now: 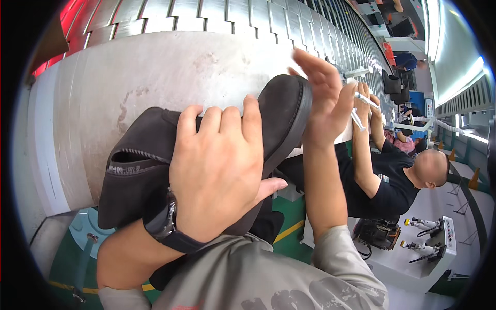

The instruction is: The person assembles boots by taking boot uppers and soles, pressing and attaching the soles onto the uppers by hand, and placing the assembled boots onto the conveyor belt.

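A dark brown or black suede-like ankle boot [281, 116] lies on its side in front of me, tilted, with its toe toward the upper right. A zipper [137, 156] runs along its shaft and is partly undone, showing a printed strip. My left hand [219, 160], with a dark watch at its wrist, lies across the boot's instep with the fingers bent over it. Beside the toe, my right hand [323, 101] has its fingers stretched out and its palm along the dark sole edge; I cannot tell whether it touches.
A pale, stained worktop [103, 93] lies beneath the boot. Beyond it runs a metal slat conveyor [206, 18]. At the right, a co-worker in a black shirt [382, 191] reaches toward the line, near white syringe-like tubes [368, 100]. A white machine [413, 258] stands behind; a blue round stool [82, 227] is lower left.
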Demonstrator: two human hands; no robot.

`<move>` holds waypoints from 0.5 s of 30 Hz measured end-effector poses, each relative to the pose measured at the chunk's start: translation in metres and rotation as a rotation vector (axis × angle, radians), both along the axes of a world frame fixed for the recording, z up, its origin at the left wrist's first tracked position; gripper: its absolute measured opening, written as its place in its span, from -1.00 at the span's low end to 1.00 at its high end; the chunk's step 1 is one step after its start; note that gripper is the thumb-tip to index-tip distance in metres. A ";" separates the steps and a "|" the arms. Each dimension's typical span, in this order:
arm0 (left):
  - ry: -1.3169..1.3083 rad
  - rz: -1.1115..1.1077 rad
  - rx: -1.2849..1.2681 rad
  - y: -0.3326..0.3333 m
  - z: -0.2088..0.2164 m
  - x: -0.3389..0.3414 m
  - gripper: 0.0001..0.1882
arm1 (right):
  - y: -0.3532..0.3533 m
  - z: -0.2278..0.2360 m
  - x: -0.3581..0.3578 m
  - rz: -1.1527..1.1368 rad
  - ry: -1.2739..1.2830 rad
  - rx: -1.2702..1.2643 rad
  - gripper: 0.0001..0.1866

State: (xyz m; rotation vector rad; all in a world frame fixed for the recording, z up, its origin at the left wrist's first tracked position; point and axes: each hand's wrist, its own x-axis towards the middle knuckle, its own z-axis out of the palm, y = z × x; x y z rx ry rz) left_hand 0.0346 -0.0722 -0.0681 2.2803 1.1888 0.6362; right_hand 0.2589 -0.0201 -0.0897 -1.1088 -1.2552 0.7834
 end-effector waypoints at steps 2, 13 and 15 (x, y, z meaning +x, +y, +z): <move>-0.006 0.011 -0.013 -0.001 -0.005 -0.002 0.03 | 0.016 0.000 0.013 0.254 0.020 -0.128 -0.06; -0.095 0.029 -0.035 0.012 -0.014 0.000 -0.12 | 0.048 0.015 -0.010 0.239 -0.174 -0.430 -0.64; -0.081 0.035 -0.007 0.009 -0.017 0.002 -0.11 | 0.047 0.012 -0.004 0.300 -0.174 -0.366 -0.55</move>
